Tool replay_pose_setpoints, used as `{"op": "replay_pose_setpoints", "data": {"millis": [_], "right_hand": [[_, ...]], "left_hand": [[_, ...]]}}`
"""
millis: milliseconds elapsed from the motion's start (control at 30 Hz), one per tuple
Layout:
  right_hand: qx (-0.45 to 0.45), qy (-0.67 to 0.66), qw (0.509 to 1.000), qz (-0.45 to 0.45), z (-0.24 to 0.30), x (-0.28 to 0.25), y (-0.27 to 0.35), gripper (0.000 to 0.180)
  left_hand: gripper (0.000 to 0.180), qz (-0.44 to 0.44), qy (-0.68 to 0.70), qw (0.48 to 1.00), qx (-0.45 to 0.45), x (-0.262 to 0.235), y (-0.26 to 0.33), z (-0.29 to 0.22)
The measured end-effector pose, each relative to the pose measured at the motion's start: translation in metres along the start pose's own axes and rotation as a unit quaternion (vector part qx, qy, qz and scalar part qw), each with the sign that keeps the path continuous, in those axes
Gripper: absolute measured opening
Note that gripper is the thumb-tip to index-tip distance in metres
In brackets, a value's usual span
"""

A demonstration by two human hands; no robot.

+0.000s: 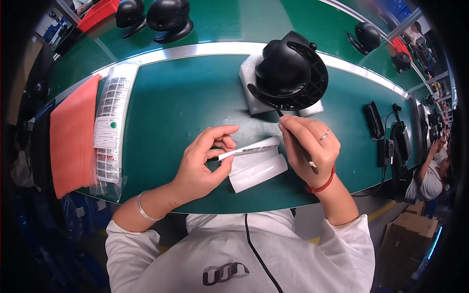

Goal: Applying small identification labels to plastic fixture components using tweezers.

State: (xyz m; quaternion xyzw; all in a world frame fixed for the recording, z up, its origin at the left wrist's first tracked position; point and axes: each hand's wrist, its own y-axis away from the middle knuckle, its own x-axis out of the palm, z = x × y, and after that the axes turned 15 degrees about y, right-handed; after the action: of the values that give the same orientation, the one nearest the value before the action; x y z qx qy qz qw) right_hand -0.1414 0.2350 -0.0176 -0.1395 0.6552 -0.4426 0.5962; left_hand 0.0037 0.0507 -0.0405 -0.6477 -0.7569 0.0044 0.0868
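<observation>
My right hand (315, 146) is closed in a pen-like grip on slim black tweezers (304, 155). Their upper end meets the underside of a black rounded device (288, 68), which lies tilted with its ribbed ring base toward me. White foam blocks (250, 80) hold the device up. Beside the tweezers, my left hand (202, 158) pinches the left edge of a white label sheet (256, 173), its index finger stretched out above. The sheet is folded over, and a strip with small dark print shows on its raised flap. A small dark bit between thumb and fingers is unclear.
At left lie an orange foam sheet (73, 139) and a plastic bag of printed labels (113, 112). Black parts with a cable (388, 146) sit at right. Across the pale rail are more black devices (171, 19). A person (435, 166) works at far right, above cardboard boxes (408, 234).
</observation>
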Motion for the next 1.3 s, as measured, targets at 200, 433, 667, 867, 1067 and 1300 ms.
{"op": "replay_pose_setpoints", "data": {"millis": [200,433,667,867,1067,1300], "right_hand": [[0.252,-0.184,0.949,0.033,-0.009,0.005,0.01,0.016],[0.229,-0.2,0.953,0.004,-0.009,0.002,0.012,0.015],[0.029,-0.031,0.998,-0.039,0.007,0.021,0.0,0.021],[0.095,-0.293,0.951,-0.007,-0.014,-0.02,-0.02,0.015],[0.177,-0.157,0.963,0.131,-0.051,-0.035,-0.087,0.028],[0.18,-0.176,0.933,0.257,-0.082,-0.02,-0.137,0.022]], "left_hand": [[0.052,0.0,0.003,1.0,-0.001,-0.001,0.001,0.001],[0.052,-0.001,0.013,1.0,-0.005,0.0,0.001,0.002],[0.052,0.003,0.011,1.0,-0.003,0.001,0.001,-0.001],[0.052,-0.011,0.007,1.0,0.016,-0.002,-0.001,-0.001],[0.04,-0.032,0.032,0.998,0.036,-0.006,-0.001,-0.001],[0.023,-0.092,0.103,0.988,0.063,-0.014,-0.001,-0.004]]}}
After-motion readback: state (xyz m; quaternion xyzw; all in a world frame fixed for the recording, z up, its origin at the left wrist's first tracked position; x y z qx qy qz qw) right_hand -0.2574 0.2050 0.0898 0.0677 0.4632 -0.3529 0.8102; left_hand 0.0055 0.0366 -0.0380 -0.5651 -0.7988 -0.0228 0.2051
